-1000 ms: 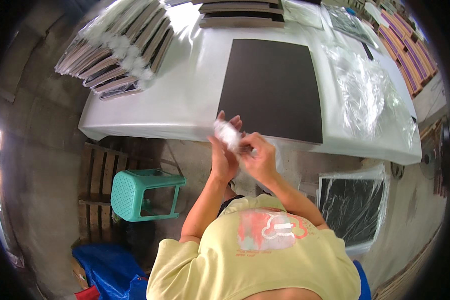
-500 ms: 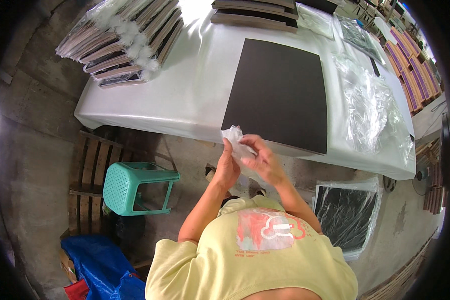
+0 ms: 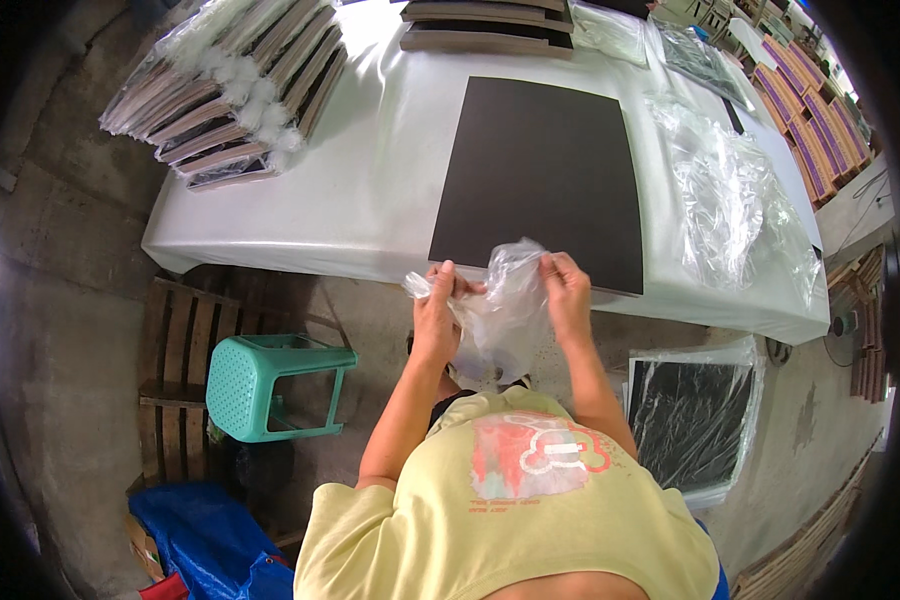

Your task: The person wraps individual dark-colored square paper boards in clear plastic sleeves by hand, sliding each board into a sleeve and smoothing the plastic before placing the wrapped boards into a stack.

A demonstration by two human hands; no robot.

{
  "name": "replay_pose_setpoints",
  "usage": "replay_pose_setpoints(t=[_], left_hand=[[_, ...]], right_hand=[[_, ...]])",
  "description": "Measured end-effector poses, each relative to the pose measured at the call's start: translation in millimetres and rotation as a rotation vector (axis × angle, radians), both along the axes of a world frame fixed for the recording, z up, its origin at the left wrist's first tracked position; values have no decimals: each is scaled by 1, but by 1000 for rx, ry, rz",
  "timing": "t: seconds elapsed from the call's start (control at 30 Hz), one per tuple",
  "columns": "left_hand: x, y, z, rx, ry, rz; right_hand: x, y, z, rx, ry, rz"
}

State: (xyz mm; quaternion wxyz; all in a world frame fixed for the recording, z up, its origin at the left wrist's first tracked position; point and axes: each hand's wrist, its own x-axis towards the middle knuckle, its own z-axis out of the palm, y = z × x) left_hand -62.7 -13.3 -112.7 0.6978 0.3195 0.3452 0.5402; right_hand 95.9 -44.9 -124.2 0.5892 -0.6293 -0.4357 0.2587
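Note:
A clear plastic bag (image 3: 505, 300) is stretched between my hands, in front of the table's near edge. My left hand (image 3: 437, 308) grips its left part, thumb pointing up. Its right part is pinched in the fingers of my right hand (image 3: 567, 293), and the film hangs down between them. Just beyond, a flat black panel (image 3: 540, 180) lies on the white-covered table, its near edge close to the table's front. The top of the bag overlaps the panel's near edge in view.
Plastic-wrapped panels (image 3: 240, 90) are stacked at the table's far left, more panels (image 3: 485, 30) at the back. Crumpled plastic film (image 3: 720, 190) covers the right side. A green stool (image 3: 270, 385) stands lower left; a wrapped black panel (image 3: 692, 415) rests on the floor at right.
My hands have moved apart, the right one farther right. The bunched plastic between them has spread into an opened-out bag. The view has shifted slightly.

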Motion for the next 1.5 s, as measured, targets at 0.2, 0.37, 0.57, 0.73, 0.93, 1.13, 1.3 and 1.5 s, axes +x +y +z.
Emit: replay_pose_setpoints(t=[0.2, 0.37, 0.57, 0.73, 0.93, 1.13, 1.3, 1.5], left_hand=[[-8, 2, 5, 21, 292, 51], [7, 5, 32, 60, 339, -322], [13, 12, 21, 15, 414, -212], [28, 3, 33, 114, 370, -340], [37, 6, 30, -79, 127, -276], [35, 8, 37, 159, 216, -299], [24, 17, 54, -41, 53, 115], [-129, 75, -18, 142, 618, 778]], right_hand=[[-1, -2, 34, 124, 733, 121], [12, -8, 16, 79, 563, 369], [7, -8, 53, 131, 410, 240], [24, 0, 62, 93, 321, 231], [15, 1, 64, 259, -187, 102], [10, 4, 78, 228, 28, 228], [24, 7, 78, 143, 20, 247], [79, -22, 44, 132, 39, 28]])
